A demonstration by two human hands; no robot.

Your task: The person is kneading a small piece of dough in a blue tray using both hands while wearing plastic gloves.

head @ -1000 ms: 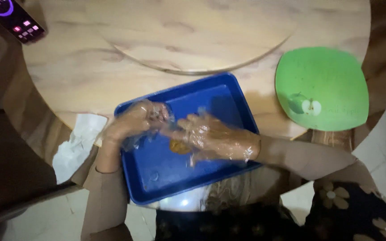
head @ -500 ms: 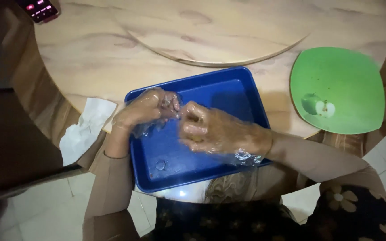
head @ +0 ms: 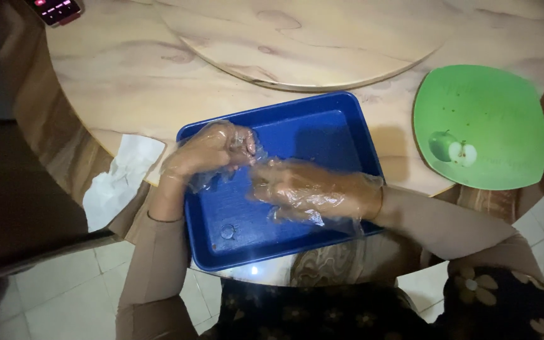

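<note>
Hands drawn apart now over the blue rectangular plastic tray (head: 322, 126) on the counter, your gloved left hand (head: 212, 151) curled shut on something hidden, your gloved right hand (head: 297, 189) lying loosely spread, the orange bit gone from view.

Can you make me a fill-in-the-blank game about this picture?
1. Both hands, the left hand and the right hand, are over the ____ tray.
2. The plate is coloured ____.
3. The picture on the plate shows an ____.
4. The crumpled tissue lies on the ____ side of the tray.

Missing words: blue; green; apple; left
</note>
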